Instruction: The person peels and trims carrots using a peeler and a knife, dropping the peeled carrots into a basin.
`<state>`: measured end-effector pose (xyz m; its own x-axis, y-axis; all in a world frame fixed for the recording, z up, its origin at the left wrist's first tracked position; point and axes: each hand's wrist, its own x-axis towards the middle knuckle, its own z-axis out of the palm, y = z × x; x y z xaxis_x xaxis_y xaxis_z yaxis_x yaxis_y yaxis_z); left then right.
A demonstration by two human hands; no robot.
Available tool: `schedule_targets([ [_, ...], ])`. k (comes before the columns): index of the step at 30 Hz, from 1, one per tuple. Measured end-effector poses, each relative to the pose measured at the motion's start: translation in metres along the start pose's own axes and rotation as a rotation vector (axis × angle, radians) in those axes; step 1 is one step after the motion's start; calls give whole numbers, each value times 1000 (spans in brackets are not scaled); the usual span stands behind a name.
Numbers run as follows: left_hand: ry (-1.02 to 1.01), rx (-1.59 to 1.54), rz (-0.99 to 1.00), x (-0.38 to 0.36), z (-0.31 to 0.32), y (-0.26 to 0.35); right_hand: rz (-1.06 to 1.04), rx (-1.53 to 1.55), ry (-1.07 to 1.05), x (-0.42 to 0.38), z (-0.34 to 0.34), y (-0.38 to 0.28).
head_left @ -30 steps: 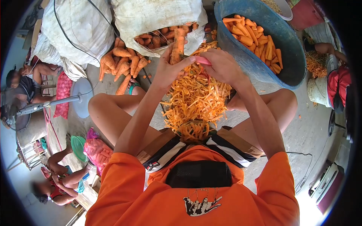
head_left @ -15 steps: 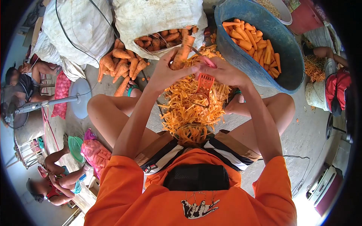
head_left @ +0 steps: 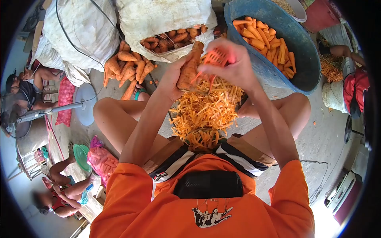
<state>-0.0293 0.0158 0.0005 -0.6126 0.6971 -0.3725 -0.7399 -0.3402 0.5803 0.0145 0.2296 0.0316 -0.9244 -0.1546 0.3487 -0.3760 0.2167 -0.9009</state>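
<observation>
An unpeeled carrot, brown with dirt, is gripped in my left hand, its narrower end pointing away from me. My right hand is closed round a red peeler, blurred by motion, right beside the carrot. Below both hands, a big heap of orange peelings lies between my legs. Beyond my left hand, unpeeled carrots are piled on the floor, and more show in the torn opening of a white sack.
To the right stands a blue tub with peeled carrots in it. Another full white sack is at the far left. A fan on a stand and pink bags are on the left. Other people sit at both sides.
My right hand has lifted and turned the peeler, bringing it up beside the carrot from over the peelings. My left hand still grips the carrot, shifted slightly.
</observation>
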Motion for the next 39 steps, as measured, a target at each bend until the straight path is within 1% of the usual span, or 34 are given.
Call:
schedule_targets([
  [1, 77, 39, -8, -1, 9, -2, -61, -116, -21, 0, 5, -8],
  [2, 76, 39, -10, -3, 16, -3, -59, -117, -19, 3, 10, -9],
  [4, 181, 65, 25, -10, 27, -3, -366, -189, 59, 9, 16, -9],
  [7, 187, 55, 4, -14, 45, -2, -346, -230, 46, 13, 7, -8],
  [9, 152, 25, 13, -5, 36, -3, -351, -245, 47, 16, -1, -5],
  [11, 122, -9, 19, 2, 25, -2, -202, -320, 49, 17, -12, -4],
  [12, 31, -2, 26, 3, 23, 1, -200, -320, 46, 20, -21, 4],
  [13, -59, 4, 35, 1, 21, 2, -88, -115, 182, 27, -32, 14],
  [14, -58, 1, 38, -2, 17, 1, 25, 90, 315, 29, -41, 24],
  [16, -27, -61, -39, -7, 11, -3, 46, 42, 349, 28, -47, 28],
  [17, -32, -59, -34, -4, 10, -3, 62, -5, 383, 30, -51, 31],
  [18, 12, -62, -13, -2, 11, -3, 59, -7, 381, 27, -39, 22],
  [19, 57, -64, 7, -1, 12, -3, -147, -143, 248, 19, -16, 4],
  [20, 54, -62, 11, -1, 17, -1, -354, -277, 116, 16, -4, -6],
  [21, 71, -30, 9, -2, 23, 1, -357, -276, 120, 19, -5, -4],
  [23, 103, -5, -13, -10, 23, -3, -405, -371, 214, 19, -2, 5],
  [24, 89, -29, -38, -13, 20, -4, -393, -369, 214, 22, -14, 18],
  [26, 68, -59, -61, -15, 19, -8, -61, -115, 418, 31, -49, 45],
  [27, 58, -50, -46, -14, 19, -8, -62, -117, 418, 28, -45, 40],
  [29, 58, -46, -28, -13, 24, -4, 47, 298, 289, 22, -22, 18],
  [30, 107, -59, 3, -12, 35, -1, 57, 304, 282, 18, -11, 6],
  [32, 185, -85, 14, -11, 28, -5, -305, -245, 9, 8, 10, -15],
  [33, 69, -74, 16, -9, 18, -8, -228, -315, 39, 6, 7, -6],
  [34, -46, -66, 16, -9, 7, -12, -128, -217, 50, 9, 4, 16],
  [35, -22, 36, 30, -9, 3, -13, -116, -101, 106, 18, -9, 32],
  [36, -9, 23, 22, -12, 1, -14, -105, 11, 159, 24, -21, 38],
  [37, 1, -19, 1, -14, 0, -13, -94, 15, 148, 25, -25, 35],
  [38, 6, -56, -14, -15, 1, -11, -145, 115, 148, 28, -29, 32],
  [39, 20, -27, 11, -15, 3, -11, -195, 215, 149, 30, -30, 31],
])
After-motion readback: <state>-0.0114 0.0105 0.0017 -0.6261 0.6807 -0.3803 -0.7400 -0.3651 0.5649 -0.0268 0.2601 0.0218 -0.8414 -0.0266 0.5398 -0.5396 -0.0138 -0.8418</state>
